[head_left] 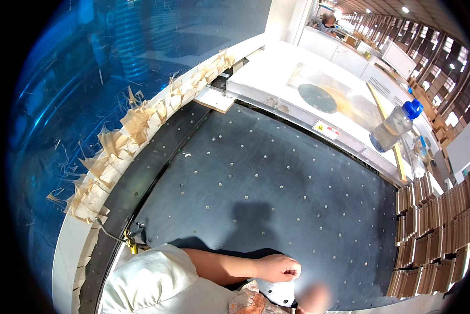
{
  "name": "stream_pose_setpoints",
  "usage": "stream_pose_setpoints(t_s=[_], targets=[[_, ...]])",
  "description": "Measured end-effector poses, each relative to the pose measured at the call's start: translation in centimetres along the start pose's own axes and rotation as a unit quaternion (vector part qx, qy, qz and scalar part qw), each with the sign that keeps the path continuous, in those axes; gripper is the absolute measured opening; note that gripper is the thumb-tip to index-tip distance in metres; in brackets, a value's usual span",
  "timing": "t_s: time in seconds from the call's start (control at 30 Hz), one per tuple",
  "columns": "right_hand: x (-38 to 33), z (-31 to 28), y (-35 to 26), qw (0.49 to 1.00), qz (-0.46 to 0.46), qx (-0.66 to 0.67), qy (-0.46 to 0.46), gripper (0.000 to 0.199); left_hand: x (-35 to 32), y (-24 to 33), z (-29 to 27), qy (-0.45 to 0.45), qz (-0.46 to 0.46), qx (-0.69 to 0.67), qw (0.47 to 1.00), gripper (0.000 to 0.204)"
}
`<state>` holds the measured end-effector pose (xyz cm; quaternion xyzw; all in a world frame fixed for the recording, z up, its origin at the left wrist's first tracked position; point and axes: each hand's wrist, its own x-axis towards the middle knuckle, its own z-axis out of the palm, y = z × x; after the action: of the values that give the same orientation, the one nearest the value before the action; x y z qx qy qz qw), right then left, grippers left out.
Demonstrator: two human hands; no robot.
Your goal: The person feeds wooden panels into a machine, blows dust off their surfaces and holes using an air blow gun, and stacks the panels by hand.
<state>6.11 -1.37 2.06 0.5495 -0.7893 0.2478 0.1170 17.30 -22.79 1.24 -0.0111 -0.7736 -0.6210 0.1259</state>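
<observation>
While curled loosely into a half-fist, left hand (278,268) hovers over the near edge of the black work table (266,183), fingers (292,270) bent inward; whether anything sits inside the curl cannot be told. Just below the knuckles, a pale grey rounded plate (275,293) at the table's lip, close to or touching the hand. Right hand (313,299) only a blur at the lower edge, grip unreadable. Table surface dark, studded with rows of small pale rivets. Along its left border, a white curved rim (67,246) stuck with many torn strips of tan tape (135,123), blue sheeting (88,68) beyond. Farther back, one white machine housing (276,73); on it one clear bottle (394,125) with blue cap. At right, several rows of stacked cardboard pieces (439,230). Far off, one person (327,23) in a long hall.
</observation>
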Motion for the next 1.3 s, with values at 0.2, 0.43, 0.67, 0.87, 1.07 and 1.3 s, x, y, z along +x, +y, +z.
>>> stream_pose_setpoints(t_s=[0.2, 0.43, 0.67, 0.87, 1.07, 1.3], targets=[[0.1, -0.2, -0.3, 1.0, 0.008, 0.004, 0.002, 0.02, 0.0, -0.4, 0.4, 0.031, 0.035, 0.007, 0.999, 0.005], [0.4, -0.3, -0.6, 1.0, 0.006, 0.014, 0.005, 0.018, 0.1, 0.1, -0.1, 0.028, 0.017, 0.011, 0.999, 0.005], [0.3, -0.3, -0.6, 1.0, 0.007, 0.014, 0.013, 0.018, 0.1, 1.3, -0.6, 0.004, -0.02, -0.012, 1.0, 0.006], [0.4, -0.4, -0.7, 1.0, 0.005, 0.003, 0.013, 0.018, 0.1, -0.5, 0.1, -0.021, -0.021, 0.0, 1.0, 0.01], [0.6, -0.5, -0.8, 1.0, 0.008, 0.002, 0.006, 0.018, 0.3, -1.0, -0.8, -0.009, -0.056, -0.088, 0.994, 0.012], [0.5, -0.3, -0.4, 1.0, -0.002, -0.011, 0.023, 0.015, 0.5, 0.4, -15.6, 0.264, 0.037, 0.311, 0.912, 0.009]])
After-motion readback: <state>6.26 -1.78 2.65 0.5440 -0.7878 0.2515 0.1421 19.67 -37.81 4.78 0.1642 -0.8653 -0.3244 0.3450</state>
